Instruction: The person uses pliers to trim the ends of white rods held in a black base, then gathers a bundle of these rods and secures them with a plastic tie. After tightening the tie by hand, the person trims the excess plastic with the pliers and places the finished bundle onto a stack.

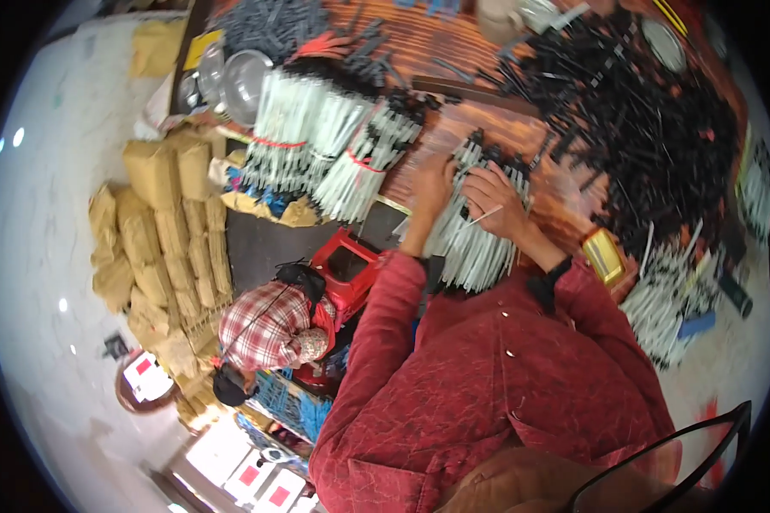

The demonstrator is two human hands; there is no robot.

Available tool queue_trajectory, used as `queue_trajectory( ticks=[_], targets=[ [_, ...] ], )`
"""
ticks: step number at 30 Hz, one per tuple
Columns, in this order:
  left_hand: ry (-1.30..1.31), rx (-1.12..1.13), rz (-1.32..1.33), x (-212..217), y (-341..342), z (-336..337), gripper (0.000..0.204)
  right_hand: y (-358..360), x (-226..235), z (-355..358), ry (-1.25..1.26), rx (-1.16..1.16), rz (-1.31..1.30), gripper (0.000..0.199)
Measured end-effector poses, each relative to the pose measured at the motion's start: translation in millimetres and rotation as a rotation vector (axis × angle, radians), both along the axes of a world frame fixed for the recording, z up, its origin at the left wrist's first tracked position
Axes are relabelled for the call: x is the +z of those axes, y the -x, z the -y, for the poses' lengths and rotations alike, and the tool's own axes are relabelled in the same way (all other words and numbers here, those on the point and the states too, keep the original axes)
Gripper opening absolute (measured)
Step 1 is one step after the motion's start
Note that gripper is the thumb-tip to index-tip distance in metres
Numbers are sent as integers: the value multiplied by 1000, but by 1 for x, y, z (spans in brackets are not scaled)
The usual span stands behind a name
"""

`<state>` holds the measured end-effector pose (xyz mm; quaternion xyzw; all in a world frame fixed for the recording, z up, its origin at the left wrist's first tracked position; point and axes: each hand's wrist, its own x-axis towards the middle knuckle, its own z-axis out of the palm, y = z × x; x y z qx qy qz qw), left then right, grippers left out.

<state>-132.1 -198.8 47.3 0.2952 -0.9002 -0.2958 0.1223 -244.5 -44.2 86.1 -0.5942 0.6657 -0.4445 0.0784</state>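
Note:
A loose bundle of slim whitish tubes with black ends [475, 256] lies at the table's near edge, right in front of me. My left hand [434, 184] is at its left side, fingers curled in by the black ends; what they hold is hidden. Over the middle of the bundle, my right hand [494, 201] has its fingers bent and closed around a thin white tube [488, 215], which sticks out below them at a slant. The black ends point away from me, and the pale lengths fan toward my body.
Banded tube bundles [282, 128] stand left of my hands. A large heap of black parts [642, 111] covers the right; grey parts [274, 30] lie far left. A yellow box [604, 256] sits by my right forearm. Another person [269, 325] works at lower left near a red stool [346, 265].

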Motion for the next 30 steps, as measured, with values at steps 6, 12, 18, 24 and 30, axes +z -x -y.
queue_trajectory(
  ticks=[6, 12, 18, 24, 30],
  targets=[
    [-355, 156, -163, -11, -1, -7, 24, 0, 5, -3, -97, -42, -47, 20],
    [-323, 134, -209, -11, -6, 4, 24, -5, 14, 4, -134, -11, -72, 19],
    [-367, 31, -399, 29, -16, 29, 27, -7, 17, 7, -149, -9, -85, 18],
    [188, 197, -327, 126, -58, 113, 50, -7, 19, 7, -156, -8, -99, 18],
    [830, 301, 15, 151, -118, 250, 109, -17, 14, 9, -192, -45, -119, 18]
  ],
)
